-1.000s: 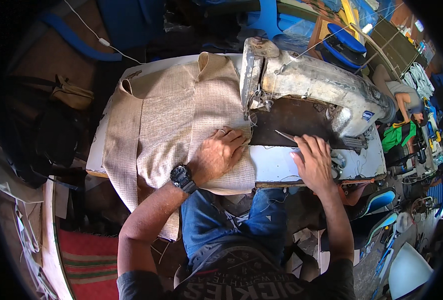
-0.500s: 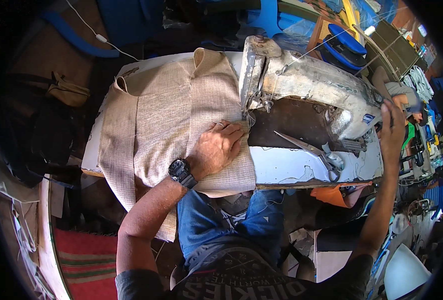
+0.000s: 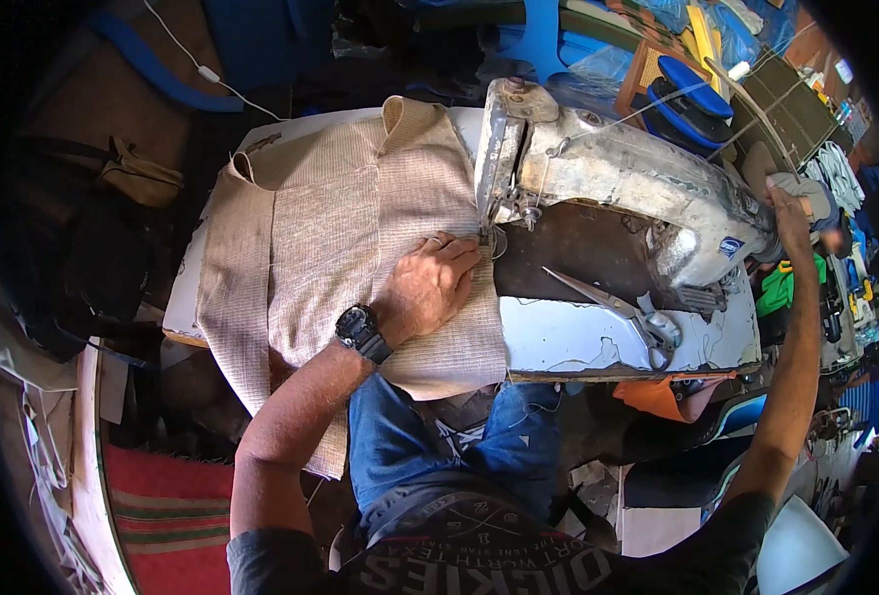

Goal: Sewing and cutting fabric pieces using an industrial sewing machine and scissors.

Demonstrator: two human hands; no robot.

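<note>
My left hand [image 3: 427, 288], with a black watch [image 3: 362, 332] on its wrist, lies flat on a beige woven fabric piece [image 3: 325, 238]. Its fingertips are close to the needle area of a worn white sewing machine [image 3: 628, 164]. The fabric is seamed, with two loop-like folds at its far edge, and hangs over the table's near side. At the machine's right end, my right hand [image 3: 792, 216] is closed on the handwheel [image 3: 762, 230]; its fingertips are partly hidden. Scissors [image 3: 618, 309] rest on the table right of the fabric, apart from both hands.
The white table [image 3: 558, 337] has chipped edges. An orange item [image 3: 657, 397] hangs below its front edge. Blue-rimmed dark round items [image 3: 692, 94] stand behind the machine, and a thread runs over it. A person [image 3: 806, 193] is partly visible beyond the handwheel. Red striped cloth [image 3: 167, 506] lies lower left.
My right hand has moved a little outward and away from me, from spread fingers beside the machine's end to the handwheel. My left hand and the fabric have hardly moved.
</note>
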